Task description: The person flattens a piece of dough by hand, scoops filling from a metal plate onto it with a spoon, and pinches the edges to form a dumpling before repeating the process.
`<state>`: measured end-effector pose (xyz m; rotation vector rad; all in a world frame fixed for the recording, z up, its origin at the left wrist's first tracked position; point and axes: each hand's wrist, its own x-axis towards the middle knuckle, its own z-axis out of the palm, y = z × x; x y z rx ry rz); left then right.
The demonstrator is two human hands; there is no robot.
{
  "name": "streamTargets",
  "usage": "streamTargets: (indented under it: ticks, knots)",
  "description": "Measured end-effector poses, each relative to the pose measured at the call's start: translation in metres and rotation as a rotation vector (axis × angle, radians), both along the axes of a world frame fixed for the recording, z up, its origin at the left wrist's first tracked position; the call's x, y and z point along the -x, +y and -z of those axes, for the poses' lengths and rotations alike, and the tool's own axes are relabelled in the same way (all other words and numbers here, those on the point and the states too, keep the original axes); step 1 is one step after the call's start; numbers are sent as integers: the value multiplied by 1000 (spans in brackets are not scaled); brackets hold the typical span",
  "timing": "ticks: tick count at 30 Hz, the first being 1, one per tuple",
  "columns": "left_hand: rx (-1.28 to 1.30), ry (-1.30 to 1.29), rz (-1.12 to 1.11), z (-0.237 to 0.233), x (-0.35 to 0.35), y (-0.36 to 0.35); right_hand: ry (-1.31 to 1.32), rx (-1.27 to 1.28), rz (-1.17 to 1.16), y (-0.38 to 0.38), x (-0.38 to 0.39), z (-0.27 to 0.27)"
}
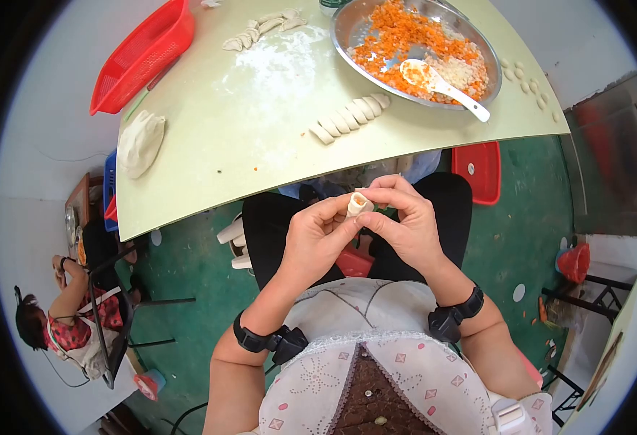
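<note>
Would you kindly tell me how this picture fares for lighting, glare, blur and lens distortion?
In the head view, light looks bright and fairly even across the table; same head view, the metal bowl shows shiny highlights; head view again, the left hand, right hand and dough wrapper look fairly sharp; head view too, the table's edge bows and the corners go black.

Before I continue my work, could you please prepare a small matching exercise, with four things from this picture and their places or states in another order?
Things:
1. white spoon
2. dough wrapper
3. large dough lump
4. dough slices nearest the person

Places or states:
A. near the left edge of the table
B. lined up side by side
C. held by the left hand and right hand
D. lying in the metal bowl

Pairs: 1-D, 2-C, 3-A, 4-B
</note>
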<state>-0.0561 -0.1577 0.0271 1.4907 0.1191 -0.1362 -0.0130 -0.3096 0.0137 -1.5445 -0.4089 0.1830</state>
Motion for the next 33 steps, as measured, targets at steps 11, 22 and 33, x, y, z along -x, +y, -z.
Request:
streamTargets:
  ticks: [11, 22, 33]
  knots:
    - [-15, 15, -12, -2, 0, -1, 71, -38, 6, 1, 6, -5]
    - [-3, 14, 27, -1, 2, -3, -135, 75, 86, 0, 7, 0]
    - [-152, 20, 82, 5, 2, 2, -43, 41, 7, 2, 7, -7]
